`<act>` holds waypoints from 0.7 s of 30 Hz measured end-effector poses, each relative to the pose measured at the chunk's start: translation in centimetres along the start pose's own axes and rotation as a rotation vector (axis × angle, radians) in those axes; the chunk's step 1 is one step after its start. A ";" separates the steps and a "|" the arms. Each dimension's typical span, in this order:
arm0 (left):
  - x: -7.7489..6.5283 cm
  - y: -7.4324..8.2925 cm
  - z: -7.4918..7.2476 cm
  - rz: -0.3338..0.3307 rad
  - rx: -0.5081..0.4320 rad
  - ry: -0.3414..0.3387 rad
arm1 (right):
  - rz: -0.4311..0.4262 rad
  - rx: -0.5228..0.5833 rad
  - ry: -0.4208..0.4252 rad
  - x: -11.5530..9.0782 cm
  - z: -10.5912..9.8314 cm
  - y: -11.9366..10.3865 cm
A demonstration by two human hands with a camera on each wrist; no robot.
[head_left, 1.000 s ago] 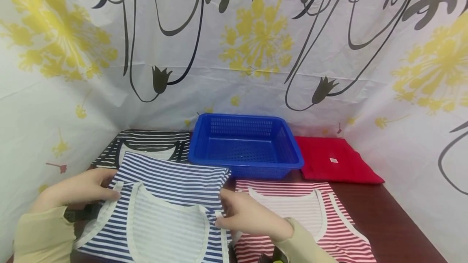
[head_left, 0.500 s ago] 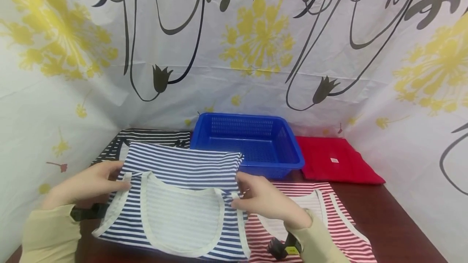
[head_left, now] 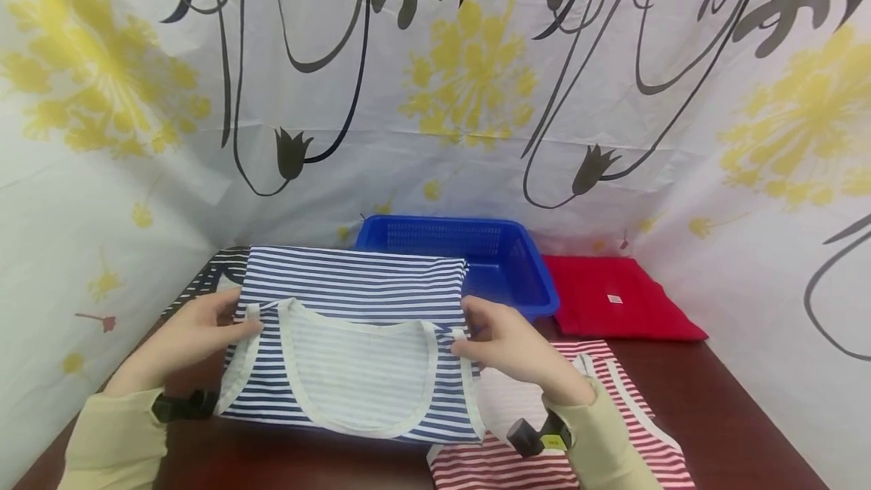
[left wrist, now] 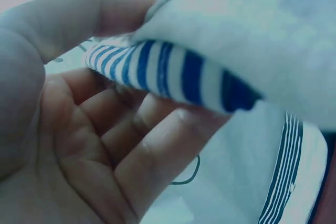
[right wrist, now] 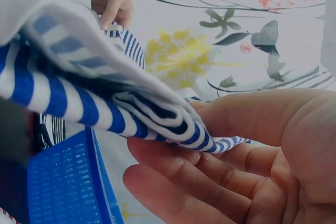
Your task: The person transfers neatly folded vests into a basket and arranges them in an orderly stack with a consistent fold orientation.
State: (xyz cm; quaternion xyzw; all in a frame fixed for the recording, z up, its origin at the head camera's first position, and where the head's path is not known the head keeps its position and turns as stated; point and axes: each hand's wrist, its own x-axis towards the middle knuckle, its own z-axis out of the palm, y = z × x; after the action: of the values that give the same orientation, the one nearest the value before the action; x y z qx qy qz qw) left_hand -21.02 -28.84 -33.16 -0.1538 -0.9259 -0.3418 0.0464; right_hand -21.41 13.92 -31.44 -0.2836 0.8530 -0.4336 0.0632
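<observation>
A folded navy-and-white striped tank top (head_left: 367, 286) with white neck and armhole trim hangs between my two hands, raised above the table and overlapping the basket in the head view. My left hand (head_left: 204, 324) pinches its left edge, thumb over the white trim (left wrist: 236, 35) and fingers beneath the cloth. At the opposite edge, my right hand (head_left: 506, 342) grips the folded layers in the same way. Those stacked layers (right wrist: 152, 116) show side-on in the right wrist view, between thumb and fingers.
Behind the held top stands a blue plastic basket (head_left: 540, 278). A red folded garment (head_left: 640, 312) lies right of it. A red-and-white striped top (head_left: 476, 471) is on the dark table (head_left: 272, 460), partly under my right forearm. At back left, a black-and-white striped garment (head_left: 204, 274) is mostly hidden.
Both hands have lifted the navy striped top up and to the right, toward the basket. Bare table now shows below it, and it covers more of the black striped garment and basket.
</observation>
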 end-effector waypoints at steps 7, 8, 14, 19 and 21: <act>0.5 0.1 0.6 -0.027 -0.014 0.044 | 0.015 0.034 0.028 0.2 -0.7 0.6; 0.6 0.1 0.7 -0.033 -0.019 0.047 | 0.010 0.046 0.026 0.3 -0.9 0.6; 0.6 -0.2 1.2 -0.051 -0.066 0.028 | 0.007 0.093 0.021 0.3 -1.6 1.0; 1.1 0.0 1.8 -0.035 -0.140 0.021 | 0.060 0.078 0.063 0.3 -2.3 1.3; 1.4 0.3 2.0 -0.044 -0.141 0.024 | 0.080 0.087 0.067 0.3 -2.6 1.5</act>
State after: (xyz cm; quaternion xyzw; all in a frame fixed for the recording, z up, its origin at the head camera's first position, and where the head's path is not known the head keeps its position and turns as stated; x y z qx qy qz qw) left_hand -22.24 -26.97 -34.27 -0.1323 -0.9020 -0.4091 0.0392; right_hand -23.22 16.25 -30.99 -0.2317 0.8455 -0.4767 0.0642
